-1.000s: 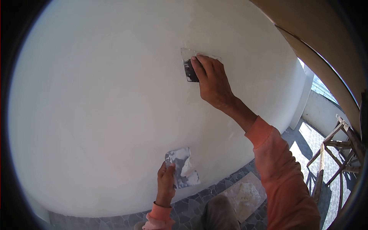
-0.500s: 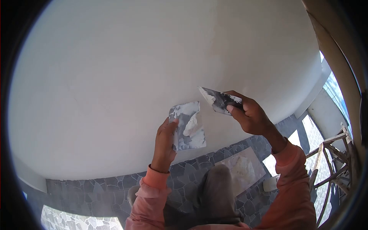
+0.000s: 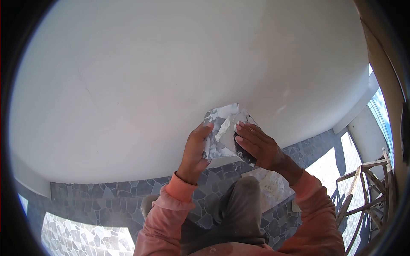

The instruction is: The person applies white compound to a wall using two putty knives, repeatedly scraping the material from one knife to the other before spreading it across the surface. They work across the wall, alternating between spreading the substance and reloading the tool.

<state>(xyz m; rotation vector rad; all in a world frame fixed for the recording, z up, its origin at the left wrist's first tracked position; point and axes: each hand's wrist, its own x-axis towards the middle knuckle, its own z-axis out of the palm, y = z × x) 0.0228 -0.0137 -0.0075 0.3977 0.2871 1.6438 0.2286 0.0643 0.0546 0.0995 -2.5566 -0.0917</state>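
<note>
My left hand [image 3: 195, 147] is closed around the left edge of a flat metal plate [image 3: 219, 114] smeared with white putty, its thumb on top. A thick ridge of putty [image 3: 225, 129] lies across the plate's middle. In my right hand [image 3: 265, 150] is a wide putty knife [image 3: 244, 153] with a dark, putty-spotted grip, fingers laid over it. The knife's blade rests against the right part of the plate, at the putty. Where blade and plate overlap, the plate's right edge is hidden. Both tools are held in front of a pale wall [image 3: 141, 85].
Below the wall runs a grey stone-pattern floor [image 3: 94, 194] with sunlit patches. A putty-stained board [image 3: 272, 185] lies near my knee [image 3: 245, 196]. At the right stands a rough wooden trestle [image 3: 363, 187].
My right hand has come down and left, bringing the putty knife from apart onto the plate. My left hand has moved slightly right and up with the plate. The view has shifted a little.
</note>
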